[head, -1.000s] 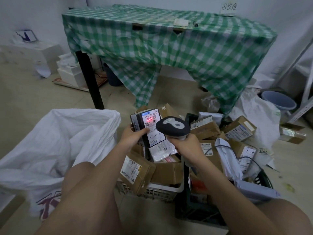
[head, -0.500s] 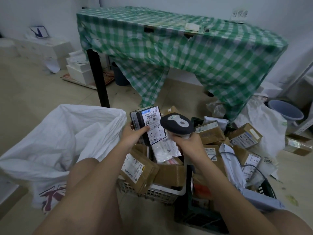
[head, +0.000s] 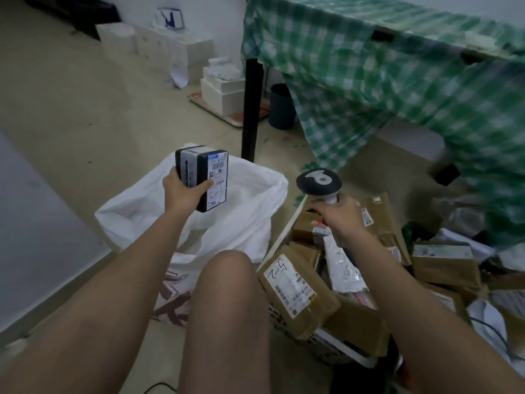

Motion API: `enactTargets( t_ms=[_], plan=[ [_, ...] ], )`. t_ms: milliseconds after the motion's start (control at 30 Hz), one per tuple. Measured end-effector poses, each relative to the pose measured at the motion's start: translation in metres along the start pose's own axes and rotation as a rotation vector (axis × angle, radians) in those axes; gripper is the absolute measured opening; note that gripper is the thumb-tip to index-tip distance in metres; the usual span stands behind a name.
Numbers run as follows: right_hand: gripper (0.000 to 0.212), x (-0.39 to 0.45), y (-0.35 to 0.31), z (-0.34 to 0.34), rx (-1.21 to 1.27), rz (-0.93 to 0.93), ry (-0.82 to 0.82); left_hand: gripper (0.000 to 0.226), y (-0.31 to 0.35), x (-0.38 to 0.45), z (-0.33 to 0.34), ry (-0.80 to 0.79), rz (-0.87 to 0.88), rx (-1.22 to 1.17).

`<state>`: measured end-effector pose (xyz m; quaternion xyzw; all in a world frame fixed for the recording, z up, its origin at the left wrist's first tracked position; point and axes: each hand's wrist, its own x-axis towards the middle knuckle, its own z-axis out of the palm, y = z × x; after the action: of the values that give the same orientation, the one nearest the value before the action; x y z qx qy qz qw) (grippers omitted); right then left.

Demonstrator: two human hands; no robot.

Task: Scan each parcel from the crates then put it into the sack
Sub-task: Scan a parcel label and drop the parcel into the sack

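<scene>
**A makeshift parcel sorting room**

We see a bare room with a tiled floor [head: 71, 109], labelled cardboard parcels [head: 295, 288] heaped in crates [head: 335, 346], an open white sack [head: 241, 211], stacked white boxes [head: 224, 92], and a counter draped in a green checked cloth [head: 397, 81].

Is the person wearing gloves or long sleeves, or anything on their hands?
No. Both arms are bare all the way to the bottom of the picture, with no sleeve showing. The left hand and the right hand wear no gloves. No ring, watch or bracelet shows on either, and no cable or marking runs along the arms.
</scene>
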<state>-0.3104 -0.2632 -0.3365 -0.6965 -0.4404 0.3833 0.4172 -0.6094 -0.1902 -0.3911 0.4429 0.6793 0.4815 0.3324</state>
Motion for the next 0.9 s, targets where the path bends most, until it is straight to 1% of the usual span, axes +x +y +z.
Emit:
enactTargets(
  t_ms=[33, 100, 133, 167, 233, 333, 433, 533, 600, 667, 700, 733, 833, 900],
  plan=[
    [0.013, 0.007, 0.002, 0.006, -0.015, 0.003, -0.001, 0.071, -0.02, 0.012, -0.005, -0.015, -0.045, 0.082],
    [0.015, 0.019, 0.008, 0.017, -0.027, 0.026, -0.003, 0.088, -0.054, 0.025, -0.007, -0.15, -0.158, 0.273],
    [0.016, 0.022, 0.011, 0.021, -0.034, 0.041, -0.009, 0.095, -0.067, 0.024, -0.006, -0.226, -0.232, 0.335],
    [0.015, 0.026, 0.016, 0.025, -0.043, 0.044, -0.017, 0.096, -0.074, 0.022, -0.005, -0.27, -0.295, 0.317],
    [0.017, 0.028, 0.025, 0.028, -0.046, 0.064, -0.022, 0.084, -0.078, 0.019, 0.003, -0.262, -0.3, 0.209],
    [0.011, 0.024, 0.036, 0.023, -0.035, 0.106, -0.027, 0.066, -0.063, 0.016, 0.021, -0.275, -0.218, 0.178],
    [0.012, 0.014, 0.044, 0.008, -0.042, 0.138, -0.017, 0.052, -0.034, 0.001, 0.048, -0.385, -0.117, 0.124],
    [0.01, -0.003, 0.048, -0.011, -0.054, 0.145, 0.005, 0.045, -0.008, -0.035, 0.085, -0.572, -0.023, 0.126],
    [0.009, -0.016, 0.051, -0.025, -0.093, 0.154, -0.001, 0.046, -0.002, -0.064, 0.109, -0.7, -0.052, 0.129],
    [0.008, -0.028, 0.059, -0.037, -0.12, 0.191, -0.008, 0.047, -0.013, -0.091, 0.129, -0.782, -0.18, 0.141],
    [0.008, -0.034, 0.066, -0.042, -0.13, 0.217, -0.012, 0.049, -0.022, -0.104, 0.135, -0.812, -0.242, 0.163],
    [0.009, -0.039, 0.073, -0.045, -0.142, 0.244, -0.022, 0.055, -0.033, -0.114, 0.14, -0.832, -0.267, 0.205],
    [0.014, -0.049, 0.092, -0.048, -0.216, 0.323, -0.065, 0.087, -0.064, -0.129, 0.148, -0.841, -0.235, 0.306],
    [0.012, -0.054, 0.101, -0.048, -0.23, 0.343, -0.076, 0.095, -0.072, -0.13, 0.149, -0.824, -0.233, 0.364]
  ],
)
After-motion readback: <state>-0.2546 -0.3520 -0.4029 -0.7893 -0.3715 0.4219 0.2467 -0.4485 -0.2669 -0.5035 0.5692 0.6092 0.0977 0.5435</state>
